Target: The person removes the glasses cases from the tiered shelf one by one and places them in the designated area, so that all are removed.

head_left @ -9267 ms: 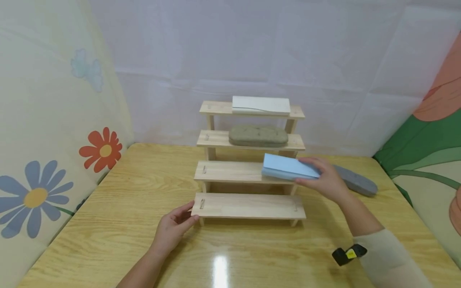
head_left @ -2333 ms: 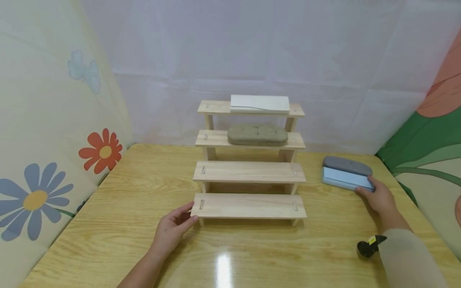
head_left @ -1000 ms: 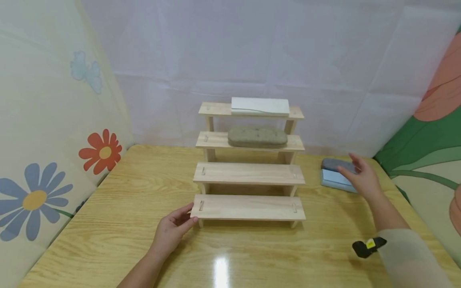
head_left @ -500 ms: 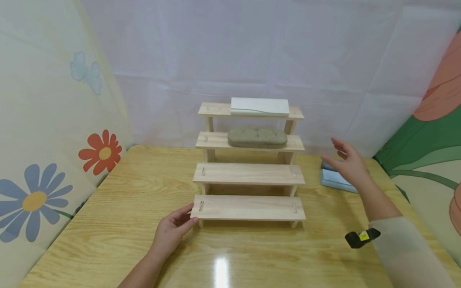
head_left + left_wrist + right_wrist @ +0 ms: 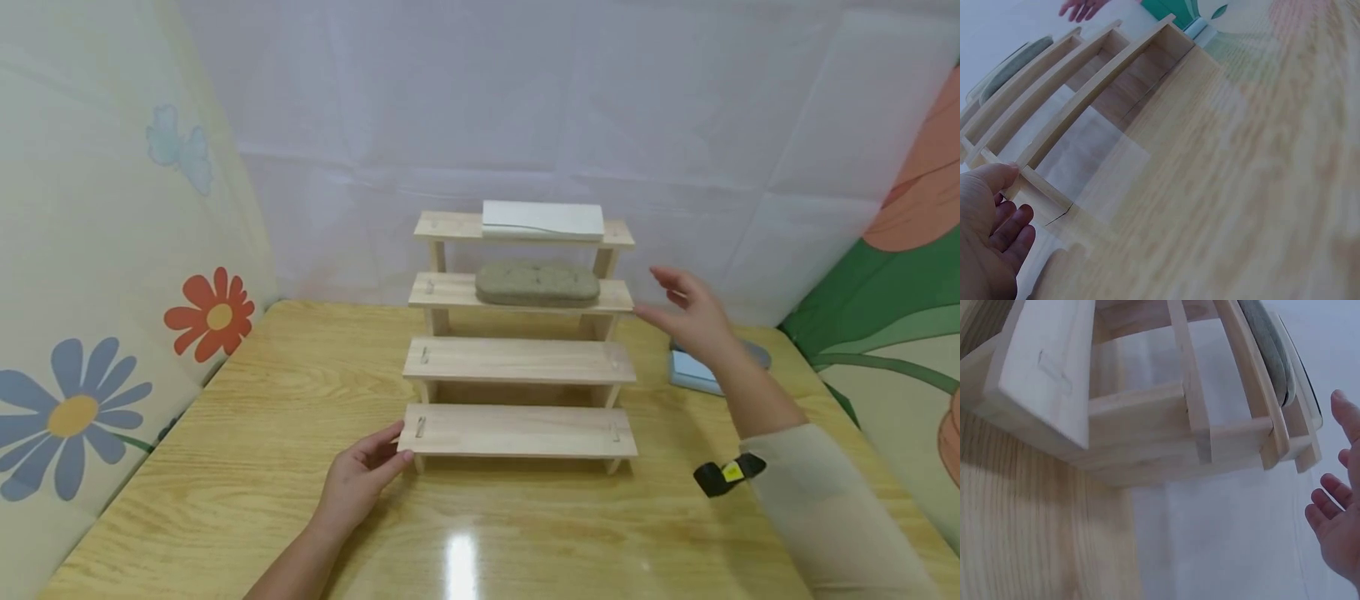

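Observation:
A stepped wooden display stand (image 5: 517, 429) stands mid-table. My left hand (image 5: 355, 482) grips the left end of its lowest shelf, thumb at the front corner and fingers behind, as the left wrist view also shows. My right hand (image 5: 693, 315) is raised off the right end of the second shelf from the top, fingers loosely spread and holding nothing. On the top shelf lies a white glasses case (image 5: 543, 219). An olive-green glasses case (image 5: 537, 282) sits one shelf below. To the right, partly hidden by my right forearm, a light blue glasses case (image 5: 692, 372) lies on the table.
Behind the light blue case is a grey-blue glasses case (image 5: 756, 354), also partly covered by the forearm. A white cloth (image 5: 360, 225) hangs behind the table (image 5: 300, 383). Flower-printed panels (image 5: 90, 250) flank both sides. A black strap (image 5: 729, 474) hangs at my right sleeve.
The light blue case went from over the stand to the table beside the grey-blue one. My right hand then let go and moved up and left to the stand. The left hand stayed put.

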A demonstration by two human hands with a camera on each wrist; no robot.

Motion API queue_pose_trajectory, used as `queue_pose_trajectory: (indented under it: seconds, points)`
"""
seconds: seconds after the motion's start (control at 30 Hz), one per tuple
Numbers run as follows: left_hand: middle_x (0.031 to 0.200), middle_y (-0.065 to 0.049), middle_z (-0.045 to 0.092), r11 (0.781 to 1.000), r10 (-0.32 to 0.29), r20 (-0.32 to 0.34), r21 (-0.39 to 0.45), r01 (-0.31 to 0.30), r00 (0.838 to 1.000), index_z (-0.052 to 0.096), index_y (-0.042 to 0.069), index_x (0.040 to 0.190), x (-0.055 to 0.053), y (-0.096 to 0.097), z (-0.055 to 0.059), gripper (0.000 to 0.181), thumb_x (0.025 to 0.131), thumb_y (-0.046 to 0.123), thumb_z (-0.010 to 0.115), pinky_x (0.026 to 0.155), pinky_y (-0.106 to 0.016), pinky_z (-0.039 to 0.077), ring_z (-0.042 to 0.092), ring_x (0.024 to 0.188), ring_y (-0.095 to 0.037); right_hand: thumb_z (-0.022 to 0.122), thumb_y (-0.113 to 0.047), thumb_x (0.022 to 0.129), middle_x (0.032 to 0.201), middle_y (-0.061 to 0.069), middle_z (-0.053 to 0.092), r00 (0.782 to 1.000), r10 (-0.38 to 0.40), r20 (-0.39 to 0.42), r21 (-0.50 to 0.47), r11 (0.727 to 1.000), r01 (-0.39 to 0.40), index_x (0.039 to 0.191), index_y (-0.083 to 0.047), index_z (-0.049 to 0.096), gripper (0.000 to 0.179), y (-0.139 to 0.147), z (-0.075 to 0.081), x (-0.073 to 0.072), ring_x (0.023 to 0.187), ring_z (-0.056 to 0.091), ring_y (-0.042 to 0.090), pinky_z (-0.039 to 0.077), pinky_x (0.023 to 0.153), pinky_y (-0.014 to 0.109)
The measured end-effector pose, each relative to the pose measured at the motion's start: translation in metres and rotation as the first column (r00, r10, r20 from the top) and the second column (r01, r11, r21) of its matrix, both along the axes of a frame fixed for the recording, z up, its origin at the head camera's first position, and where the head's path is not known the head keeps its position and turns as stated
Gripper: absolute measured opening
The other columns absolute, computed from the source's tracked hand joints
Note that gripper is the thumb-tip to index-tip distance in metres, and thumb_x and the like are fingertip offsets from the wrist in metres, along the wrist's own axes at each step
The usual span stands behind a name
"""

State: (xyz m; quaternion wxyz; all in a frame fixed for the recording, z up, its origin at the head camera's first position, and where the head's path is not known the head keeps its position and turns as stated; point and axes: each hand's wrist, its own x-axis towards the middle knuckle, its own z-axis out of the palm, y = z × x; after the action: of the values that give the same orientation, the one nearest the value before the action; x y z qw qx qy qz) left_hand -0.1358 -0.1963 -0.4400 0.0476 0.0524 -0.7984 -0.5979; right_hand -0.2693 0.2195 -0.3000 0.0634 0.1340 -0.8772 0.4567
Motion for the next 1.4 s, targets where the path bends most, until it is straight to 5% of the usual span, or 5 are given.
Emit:
queue_pose_trajectory:
  seconds: [0.63,1.4]
  points:
    - [0.130,-0.020,0.063,1.000,0.009,0.004,0.013,-0.009,1.000,0.060,0.000,0.130,-0.004,0.001,0.001,0.045,0.087,0.009,0.073,0.080,-0.014,0.053,0.062,0.091,0.004,0.072,-0.021,0.090,0.153,0.020,0.038,0.987,0.161,-0.016,0.055,0.986,-0.160,0.147,-0.001,0.039,0.069,-0.055,0.015,-0.027,0.143,0.032,0.037,0.022,0.122,0.047]
    - [0.130,-0.021,0.062,0.999,-0.006,-0.009,0.032,0.006,1.000,0.058,-0.001,0.131,0.001,-0.001,-0.001,0.048,0.087,0.010,0.073,0.080,-0.013,0.053,0.062,0.092,0.003,0.078,-0.029,0.084,0.152,0.013,0.040,0.987,0.156,0.030,0.171,0.972,-0.158,0.144,-0.011,0.047,0.070,-0.089,0.011,-0.049,0.138,0.038,0.033,0.030,0.116,0.051]
